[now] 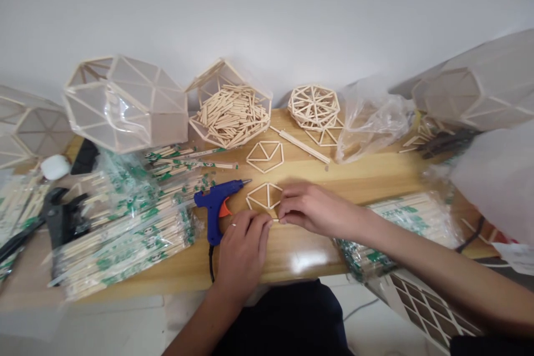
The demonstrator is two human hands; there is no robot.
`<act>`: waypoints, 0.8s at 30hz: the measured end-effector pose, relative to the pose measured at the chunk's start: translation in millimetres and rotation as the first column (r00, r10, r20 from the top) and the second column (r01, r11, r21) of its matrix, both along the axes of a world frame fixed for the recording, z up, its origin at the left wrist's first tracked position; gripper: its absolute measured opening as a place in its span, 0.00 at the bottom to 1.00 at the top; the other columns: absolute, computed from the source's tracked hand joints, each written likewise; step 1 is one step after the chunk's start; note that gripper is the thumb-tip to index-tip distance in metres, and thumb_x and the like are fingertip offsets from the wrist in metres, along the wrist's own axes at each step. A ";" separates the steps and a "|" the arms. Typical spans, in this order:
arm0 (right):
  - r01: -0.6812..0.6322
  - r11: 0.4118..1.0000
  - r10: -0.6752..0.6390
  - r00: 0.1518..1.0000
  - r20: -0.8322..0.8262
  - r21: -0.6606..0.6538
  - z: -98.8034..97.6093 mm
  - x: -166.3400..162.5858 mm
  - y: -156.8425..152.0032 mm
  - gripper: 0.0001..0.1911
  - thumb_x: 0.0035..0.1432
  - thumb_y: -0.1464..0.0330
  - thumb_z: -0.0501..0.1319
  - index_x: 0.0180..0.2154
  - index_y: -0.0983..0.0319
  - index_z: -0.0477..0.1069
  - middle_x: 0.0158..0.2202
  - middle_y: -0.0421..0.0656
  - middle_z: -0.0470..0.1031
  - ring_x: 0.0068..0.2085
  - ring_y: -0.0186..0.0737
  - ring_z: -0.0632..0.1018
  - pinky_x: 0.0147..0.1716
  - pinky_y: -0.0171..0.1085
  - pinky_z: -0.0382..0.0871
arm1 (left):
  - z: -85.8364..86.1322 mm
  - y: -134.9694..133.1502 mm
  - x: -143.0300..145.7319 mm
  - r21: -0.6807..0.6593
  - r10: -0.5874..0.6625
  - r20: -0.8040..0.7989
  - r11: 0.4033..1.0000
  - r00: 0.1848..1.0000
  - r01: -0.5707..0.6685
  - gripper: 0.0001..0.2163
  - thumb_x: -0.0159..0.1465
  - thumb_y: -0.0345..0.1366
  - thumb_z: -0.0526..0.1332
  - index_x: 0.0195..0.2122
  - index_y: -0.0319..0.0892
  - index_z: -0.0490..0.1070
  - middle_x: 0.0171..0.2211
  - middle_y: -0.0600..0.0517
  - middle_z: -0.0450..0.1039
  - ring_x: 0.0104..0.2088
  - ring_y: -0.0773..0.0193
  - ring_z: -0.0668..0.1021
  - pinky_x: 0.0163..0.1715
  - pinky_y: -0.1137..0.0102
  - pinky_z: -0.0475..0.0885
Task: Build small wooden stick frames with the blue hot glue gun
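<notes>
A small hexagon frame of thin wooden sticks [263, 196] lies on the wooden table [367, 175] in front of me. My right hand [311, 208] pinches its right lower edge, fingers pressed together. My left hand [244, 247] rests curled at its lower left, fingertips touching the frame's bottom stick. A blue glue gun [217, 203] with an orange trigger lies just left of the frame, nozzle pointing right. A second finished hexagon frame [265, 156] lies farther back.
A faceted basket of cut sticks [231, 114] and a stack of stick frames [314, 105] stand at the back. Faceted lampshade shells [125, 103] sit left and right [479, 86]. Packs of chopsticks [125, 233] cover the left; another pack [404, 228] lies right. Black pliers [54, 217] lie far left.
</notes>
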State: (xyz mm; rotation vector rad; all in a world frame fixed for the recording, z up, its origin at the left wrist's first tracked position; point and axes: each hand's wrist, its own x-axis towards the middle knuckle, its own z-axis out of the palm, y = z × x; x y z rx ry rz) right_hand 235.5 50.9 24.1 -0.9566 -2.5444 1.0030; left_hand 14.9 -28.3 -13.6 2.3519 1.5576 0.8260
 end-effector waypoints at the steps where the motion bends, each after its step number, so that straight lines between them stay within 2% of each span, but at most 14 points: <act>1: -0.004 1.000 0.003 1.000 0.012 0.009 0.5 -0.3 -0.1 0.06 0.69 0.74 0.66 0.38 0.61 0.81 0.36 0.42 0.78 0.39 0.41 0.78 0.40 0.38 0.69 | 0.2 0.2 0.2 0.001 0.001 -0.001 1.000 1.000 -0.001 0.07 0.77 0.33 0.58 0.43 0.44 0.76 0.39 0.50 0.78 0.39 0.61 0.80 0.42 0.67 0.73; 6: -0.021 0.998 0.018 0.999 0.045 0.066 -0.4 0.0 -3.4 0.06 0.71 0.73 0.66 0.38 0.61 0.80 0.37 0.42 0.78 0.38 0.40 0.78 0.39 0.38 0.69 | 0.0 1.0 0.6 -0.012 -0.004 0.002 1.000 1.000 0.004 0.07 0.77 0.33 0.57 0.42 0.44 0.75 0.38 0.51 0.77 0.39 0.60 0.80 0.43 0.66 0.73; 10: 0.027 0.984 -0.030 0.999 0.016 0.175 -4.8 -0.2 -16.2 0.08 0.73 0.72 0.63 0.38 0.62 0.79 0.37 0.43 0.78 0.38 0.40 0.78 0.39 0.38 0.72 | -0.3 1.0 0.6 -0.025 -0.004 0.009 1.000 1.000 0.004 0.07 0.77 0.33 0.57 0.42 0.44 0.75 0.38 0.51 0.77 0.39 0.60 0.80 0.42 0.66 0.73; 14: 0.074 0.932 -0.082 0.997 0.006 0.356 -7.2 -1.8 -38.9 0.10 0.75 0.73 0.59 0.43 0.64 0.79 0.39 0.46 0.79 0.41 0.44 0.79 0.44 0.42 0.77 | -0.9 0.7 0.8 -0.006 0.000 0.010 1.000 1.000 0.000 0.07 0.77 0.32 0.57 0.42 0.44 0.75 0.38 0.51 0.78 0.39 0.60 0.80 0.41 0.67 0.73; 17: 0.087 0.899 -0.124 0.991 0.057 0.429 -6.4 -3.3 -56.4 0.11 0.75 0.73 0.57 0.47 0.65 0.79 0.42 0.49 0.79 0.43 0.47 0.79 0.45 0.44 0.79 | -2.1 0.4 0.9 -0.005 0.003 0.012 1.000 1.000 -0.003 0.07 0.76 0.32 0.58 0.42 0.44 0.75 0.38 0.51 0.78 0.39 0.60 0.80 0.41 0.66 0.73; 21: 0.021 0.838 -0.159 0.966 0.206 0.545 -6.7 -5.6 -74.0 0.17 0.77 0.69 0.56 0.58 0.74 0.75 0.43 0.53 0.79 0.42 0.51 0.78 0.43 0.48 0.80 | -3.4 0.3 0.9 -0.014 0.005 0.017 1.000 1.000 -0.005 0.06 0.75 0.31 0.60 0.42 0.44 0.75 0.37 0.51 0.78 0.38 0.60 0.80 0.40 0.66 0.72; 24: -0.034 0.809 -0.151 0.952 0.265 0.587 -8.7 -7.0 -81.5 0.20 0.77 0.69 0.56 0.60 0.77 0.73 0.44 0.55 0.80 0.42 0.53 0.79 0.44 0.51 0.81 | -4.0 0.5 1.0 -0.015 0.005 0.025 1.000 1.000 -0.004 0.05 0.75 0.31 0.61 0.42 0.44 0.76 0.38 0.51 0.78 0.38 0.60 0.80 0.41 0.66 0.73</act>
